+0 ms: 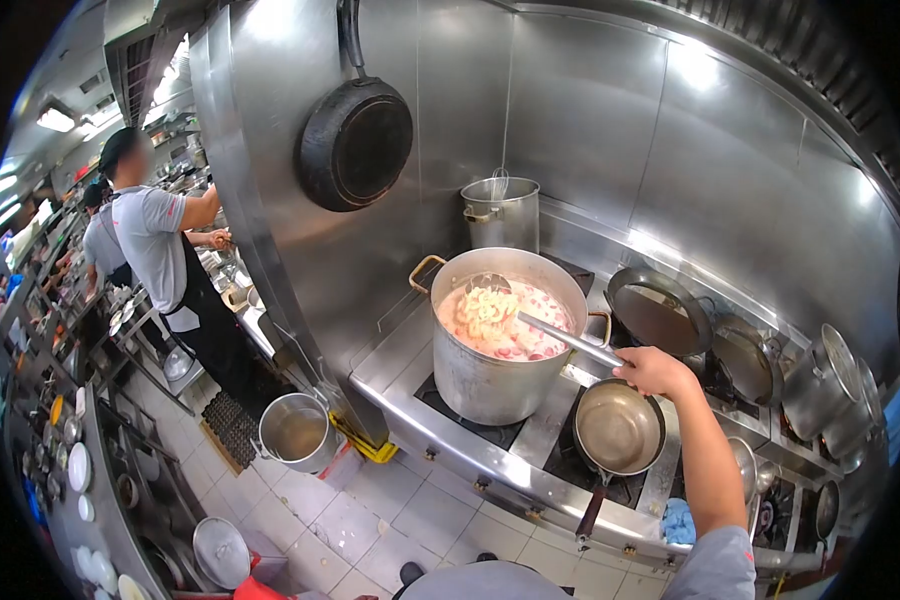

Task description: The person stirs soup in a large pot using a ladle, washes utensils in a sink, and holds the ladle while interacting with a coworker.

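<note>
My right hand [655,371] is wrapped round the end of a long metal handle that belongs to a ladle [570,337]. Its round head sits in a large stockpot [490,375], partly covered by pale, chunky food [490,312]. Pinkish liquid with red pieces [540,305] surrounds that food. The pot has two brass-coloured side handles and stands on the stove. Below my right forearm lies a frying pan [620,430], its dark handle pointing towards me. My left hand is out of view.
Behind the stockpot stands a smaller pot [505,215] with a whisk. Several dark pans [660,310] rest along the back right. A black pan [355,145] hangs on the steel wall. On the floor side, a bucket [295,430] holds liquid. A co-worker [155,240] stands at left.
</note>
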A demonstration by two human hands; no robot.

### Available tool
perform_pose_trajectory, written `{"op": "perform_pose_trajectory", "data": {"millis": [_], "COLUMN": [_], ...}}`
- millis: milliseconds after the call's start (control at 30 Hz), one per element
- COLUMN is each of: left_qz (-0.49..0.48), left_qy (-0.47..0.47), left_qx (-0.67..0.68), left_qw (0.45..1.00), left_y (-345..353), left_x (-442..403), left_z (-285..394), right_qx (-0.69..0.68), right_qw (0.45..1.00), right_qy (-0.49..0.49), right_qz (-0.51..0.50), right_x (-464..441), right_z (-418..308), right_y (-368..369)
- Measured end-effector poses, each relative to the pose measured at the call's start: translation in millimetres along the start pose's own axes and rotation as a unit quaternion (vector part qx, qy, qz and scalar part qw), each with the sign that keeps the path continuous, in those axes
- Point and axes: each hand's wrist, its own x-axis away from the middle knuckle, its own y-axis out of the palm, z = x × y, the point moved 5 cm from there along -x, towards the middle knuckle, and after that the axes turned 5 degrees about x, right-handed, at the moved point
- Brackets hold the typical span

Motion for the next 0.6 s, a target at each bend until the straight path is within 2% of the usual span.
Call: {"op": "perform_pose_trajectory", "data": {"millis": [67,100,167,333,400,467,500,567,600], "left_qz": [0.001,0.001,0.0,-0.006,-0.004,-0.028,-0.026,-0.022,-0.019], "left_qy": [-0.006,-0.008,-0.008,0.008,0.006,0.037,0.04,-0.014,-0.011], "left_qx": [0.002,0.002,0.0,-0.017,-0.019,-0.037,-0.037,-0.022,-0.023], "left_qw": [1.0,1.0,1.0,1.0,1.0,0.998,0.998,0.999,0.999], "left_y": [-0.3,-0.7,-0.9,-4.5,-5.6,-4.6,-4.1,-1.1,0.5], "left_x": [1.7,2.2,5.1,9.3,11.3,14.0,19.1,30.9,31.7], "left_z": [1.5,1.8,1.5,5.3,5.4,12.4,23.1,36.6,37.7], "right_qx": [0.089,0.089,0.218,0.319,0.41,0.431,0.449,0.483,0.481], "right_qw": [0.987,0.987,0.943,0.914,0.886,0.878,0.878,0.872,0.873], "right_qy": [-0.076,-0.076,-0.09,-0.086,-0.077,-0.08,-0.075,-0.048,-0.049], "right_qz": [0.111,0.11,0.235,0.238,0.2,0.195,0.147,0.063,0.066], "right_x": [-4.0,-1.6,8.9,0.2,-11.2,-17.9,-25.9,-35.5,-37.2], "right_z": [0.9,1.3,-9.8,-23.1,-32.4,-53.3,-59.8,-80.2,-94.4], "right_y": [0.1,4.5,0.5,-15.0,-19.0,-26.5,-25.7,-25.7,-27.4]}}
